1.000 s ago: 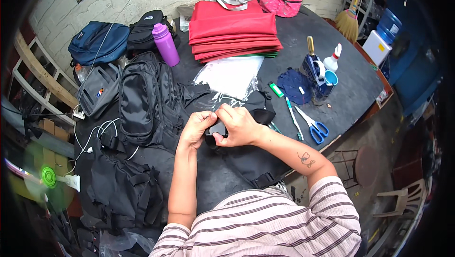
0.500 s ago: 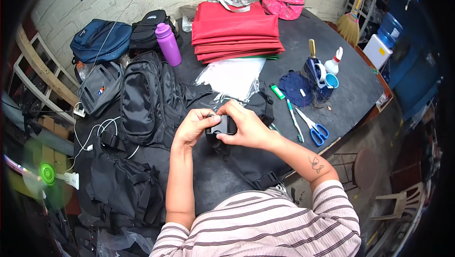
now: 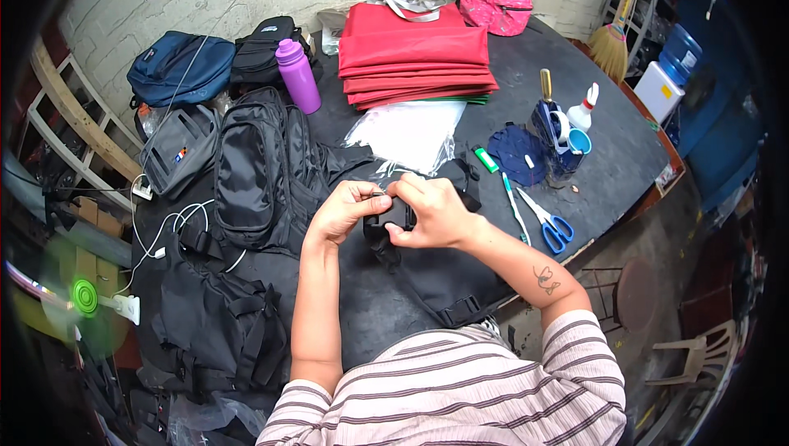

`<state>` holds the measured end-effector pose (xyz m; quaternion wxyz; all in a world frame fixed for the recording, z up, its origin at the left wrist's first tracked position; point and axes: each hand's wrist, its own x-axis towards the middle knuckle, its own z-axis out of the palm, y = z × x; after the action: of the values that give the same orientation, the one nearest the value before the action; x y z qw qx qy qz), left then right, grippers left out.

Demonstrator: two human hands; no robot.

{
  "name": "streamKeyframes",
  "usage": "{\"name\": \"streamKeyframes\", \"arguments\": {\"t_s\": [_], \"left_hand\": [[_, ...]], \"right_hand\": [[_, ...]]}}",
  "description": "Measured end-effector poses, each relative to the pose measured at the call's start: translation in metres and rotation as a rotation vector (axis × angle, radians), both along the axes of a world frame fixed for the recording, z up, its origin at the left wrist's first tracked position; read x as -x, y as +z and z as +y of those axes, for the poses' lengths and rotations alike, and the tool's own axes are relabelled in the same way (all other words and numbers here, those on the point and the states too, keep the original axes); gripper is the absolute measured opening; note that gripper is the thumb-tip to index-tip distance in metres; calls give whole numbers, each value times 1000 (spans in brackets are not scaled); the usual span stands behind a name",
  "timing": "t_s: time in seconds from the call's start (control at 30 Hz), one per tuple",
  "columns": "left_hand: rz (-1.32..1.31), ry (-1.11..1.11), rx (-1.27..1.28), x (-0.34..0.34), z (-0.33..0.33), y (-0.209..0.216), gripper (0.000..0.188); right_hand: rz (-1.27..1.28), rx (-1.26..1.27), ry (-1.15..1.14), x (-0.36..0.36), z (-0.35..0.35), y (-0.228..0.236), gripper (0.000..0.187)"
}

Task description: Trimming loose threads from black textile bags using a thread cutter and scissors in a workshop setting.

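Both of my hands meet over the middle of the near table edge on a black plastic buckle (image 3: 389,217). With thumb and fingers my left hand (image 3: 343,212) pinches its left and upper side. Curled around its right side, my right hand (image 3: 431,214) has the index finger on top and the thumb at the lower edge. Fingers hide part of the buckle. Black webbing hangs below it, by a black fabric bag (image 3: 448,281) that lies toward my body. Another black buckle (image 3: 460,312) is on that bag's near edge.
Black backpacks (image 3: 246,175) and a purple bottle (image 3: 299,78) stand left. Behind are stacked red fabric bags (image 3: 415,55) and clear plastic (image 3: 407,134). Blue-handled scissors (image 3: 556,231), a toothbrush (image 3: 515,203), a green lighter (image 3: 486,159) and a spray bottle (image 3: 582,109) are right. A fan (image 3: 85,298) spins at left.
My right thumb and fingers have shifted slightly on the buckle, which now looks tilted and darker. Both hands keep their grip. The whole view has slid slightly.
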<state>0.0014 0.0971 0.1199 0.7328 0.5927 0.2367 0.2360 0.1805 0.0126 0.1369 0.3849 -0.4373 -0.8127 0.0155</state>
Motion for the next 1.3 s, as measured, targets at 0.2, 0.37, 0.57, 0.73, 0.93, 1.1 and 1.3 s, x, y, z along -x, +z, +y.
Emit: {"name": "streamKeyframes", "arguments": {"t_s": [0.2,0.37,0.57,0.73,0.93,1.1,1.3], "left_hand": [[-247,274,147,46,27,-26,19],[-251,261,120,10,30,-28,11],[-214,172,123,-10,13,-8,9],[-170,184,71,-9,4,-4,10],[-132,190,18,-10,0,-2,10],[-147,190,5,-10,-3,-3,11],[-164,188,-32,-10,-7,-4,10]], "right_hand": [[198,407,-387,-95,-4,23,46],[557,140,60,-105,1,13,21],[682,356,33,-48,0,3,19],[201,180,98,-34,6,-2,51],[292,86,134,-33,11,-5,58],[326,56,161,-29,9,-8,63],[374,124,219,-20,5,-7,86]]}}
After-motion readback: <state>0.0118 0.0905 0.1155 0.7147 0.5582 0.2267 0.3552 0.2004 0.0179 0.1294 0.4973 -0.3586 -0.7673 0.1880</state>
